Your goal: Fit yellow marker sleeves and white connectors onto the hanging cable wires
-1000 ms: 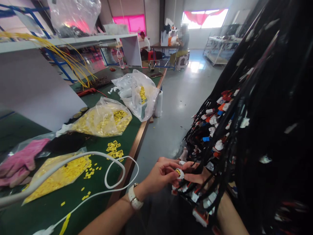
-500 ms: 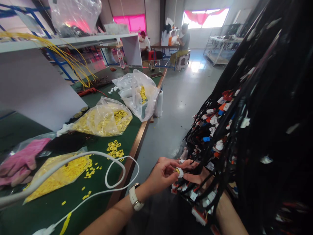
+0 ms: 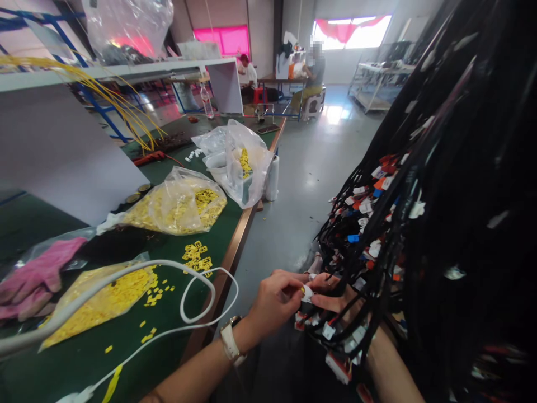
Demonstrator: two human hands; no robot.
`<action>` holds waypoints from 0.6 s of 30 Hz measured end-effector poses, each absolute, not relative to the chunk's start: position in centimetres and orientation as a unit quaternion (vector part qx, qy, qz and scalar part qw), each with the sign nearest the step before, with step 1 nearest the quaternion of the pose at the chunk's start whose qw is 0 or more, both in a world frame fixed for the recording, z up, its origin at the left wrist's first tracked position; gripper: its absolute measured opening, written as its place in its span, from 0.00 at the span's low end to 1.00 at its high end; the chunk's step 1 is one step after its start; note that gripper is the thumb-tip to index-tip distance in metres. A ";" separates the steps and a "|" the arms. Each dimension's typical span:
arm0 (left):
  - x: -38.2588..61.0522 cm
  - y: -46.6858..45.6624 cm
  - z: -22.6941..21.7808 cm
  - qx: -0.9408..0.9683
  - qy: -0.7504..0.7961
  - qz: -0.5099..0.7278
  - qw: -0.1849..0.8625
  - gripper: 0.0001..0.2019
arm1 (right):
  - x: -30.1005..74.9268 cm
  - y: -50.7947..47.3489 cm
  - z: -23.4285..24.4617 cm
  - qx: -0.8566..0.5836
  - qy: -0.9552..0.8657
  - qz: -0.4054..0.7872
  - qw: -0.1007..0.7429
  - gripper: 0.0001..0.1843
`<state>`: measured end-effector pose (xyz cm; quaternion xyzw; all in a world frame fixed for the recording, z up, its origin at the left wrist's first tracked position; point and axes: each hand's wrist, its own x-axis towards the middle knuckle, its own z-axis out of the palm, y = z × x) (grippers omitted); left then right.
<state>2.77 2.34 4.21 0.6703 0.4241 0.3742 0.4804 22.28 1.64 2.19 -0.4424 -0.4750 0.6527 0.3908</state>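
My left hand, with a watch on its wrist, pinches a small yellow clip against a white connector at the end of a black wire. My right hand reaches through the hanging black wire bundle and grips the same connector from the other side. Many white, red, orange and blue connectors dangle from the wires around both hands. Loose yellow clips lie on the green table to my left.
Clear bags of yellow clips, a pink glove, a white cable loop and a bag with a white tub lie on the table. A grey floor aisle runs ahead. Two people sit at a far table.
Both hands rose slightly with the connector. My left fingers have turned and pressed the yellow clip further into it.
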 end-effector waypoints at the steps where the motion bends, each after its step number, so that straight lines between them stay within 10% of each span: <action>1: 2.7 2.4 4.2 0.672 0.426 0.371 0.479 0.06 | 22.3 1.6 2.2 -0.447 -0.472 0.650 0.393 0.11; 18: 2.6 2.5 4.1 0.637 0.421 0.342 0.547 0.09 | 22.1 1.3 2.4 -0.475 -0.436 0.661 0.384 0.13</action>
